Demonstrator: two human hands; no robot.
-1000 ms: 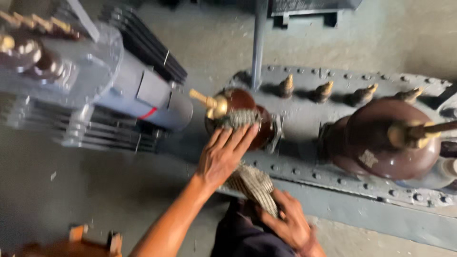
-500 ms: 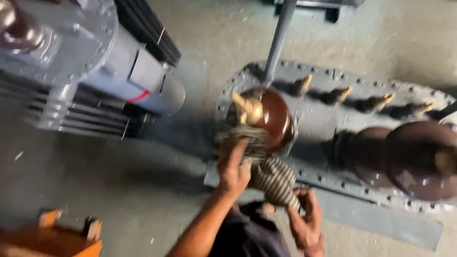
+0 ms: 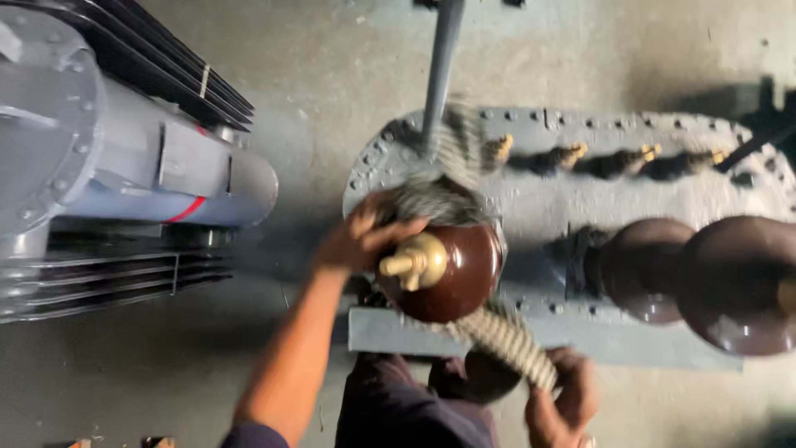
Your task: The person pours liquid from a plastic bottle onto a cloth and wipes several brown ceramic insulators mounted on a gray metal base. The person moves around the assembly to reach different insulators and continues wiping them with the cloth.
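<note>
Nearest, the right hand is fisted around the striped cloth, which loops behind the brown insulator, the left hand gripping its far end, grey transformer lid beyond.

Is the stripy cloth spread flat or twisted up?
Twisted up. The cloth runs like a rope around the brown insulator, from the left hand to the right hand.

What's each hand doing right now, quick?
Left hand: fingers curled on the striped cloth behind the brown insulator.
Right hand: closed on the cloth's lower end.
</note>
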